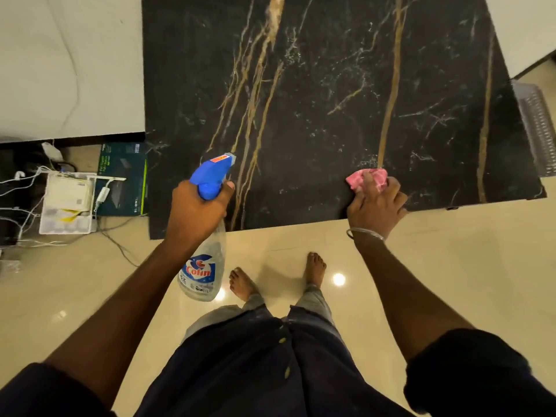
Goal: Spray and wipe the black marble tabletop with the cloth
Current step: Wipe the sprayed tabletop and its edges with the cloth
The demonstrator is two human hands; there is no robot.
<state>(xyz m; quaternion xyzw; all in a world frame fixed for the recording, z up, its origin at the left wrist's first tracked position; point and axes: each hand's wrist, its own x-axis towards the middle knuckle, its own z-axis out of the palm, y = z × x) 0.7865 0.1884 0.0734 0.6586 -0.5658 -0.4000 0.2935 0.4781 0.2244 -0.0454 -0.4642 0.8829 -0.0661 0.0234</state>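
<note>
The black marble tabletop [316,94] with gold and white veins fills the upper middle of the head view. My left hand [197,215] grips a clear spray bottle [203,266] by its neck, and the blue nozzle points over the tabletop's near left part. My right hand [376,206] rests on the near edge of the tabletop, holding a crumpled pink cloth [365,177] against the marble.
Left of the table on the floor lie a dark box [123,179], a white tray [66,203] with white devices, and several tangled cables [27,188]. A clear plastic basket [538,124] stands at the table's right side. My bare feet are on the glossy cream tiles [451,266].
</note>
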